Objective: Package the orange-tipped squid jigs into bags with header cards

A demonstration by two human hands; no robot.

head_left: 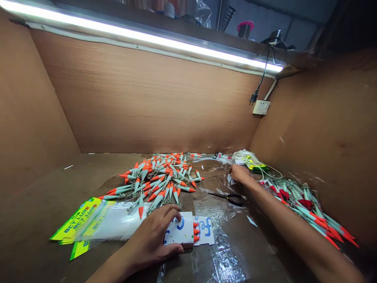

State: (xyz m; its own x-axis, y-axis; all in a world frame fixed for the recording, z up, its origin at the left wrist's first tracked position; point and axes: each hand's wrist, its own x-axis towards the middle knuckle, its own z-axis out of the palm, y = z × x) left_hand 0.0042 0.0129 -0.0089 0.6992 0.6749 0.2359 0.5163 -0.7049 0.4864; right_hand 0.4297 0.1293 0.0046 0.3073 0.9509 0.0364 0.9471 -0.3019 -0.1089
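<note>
My left hand grips a small white box with blue handwriting on it. Several orange lure tips poke from its right end, over a white card flap. Farther back, my right hand is closed near small whitish pieces; its fingers are mostly hidden, so what they hold is unclear. Behind my left hand spreads a heap of orange and pale-grey squid-jig lures. One lure lies across clear bags with yellow BCT LURE headers.
Black-handled pliers lie in the middle of the table. At right is a pile of red, white and orange lures. A bundle of plastic and white cord sits at the back right. Wooden panels enclose the table, under a tube light.
</note>
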